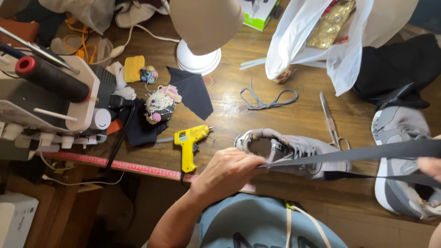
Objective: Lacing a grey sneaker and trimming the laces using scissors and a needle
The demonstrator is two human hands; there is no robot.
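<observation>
My left hand [226,173] pinches one end of a dark grey fabric strip [367,152] just in front of a grey sneaker [294,151] lying on its side on the wooden table [239,108]. The strip runs taut to the right, where my right hand [432,166] holds the other end at the frame edge; only its fingers show. A second grey sneaker [398,156] lies at the right, under the strip. A yellow glue gun [189,143] lies left of my left hand.
Scissors [330,121] and a loose grey lace [268,100] lie behind the sneaker. A sewing machine [50,98] stands at left, a lamp base [198,59] at the back, a white plastic bag [321,41] back right. A red measuring tape [115,163] runs along the table's front edge.
</observation>
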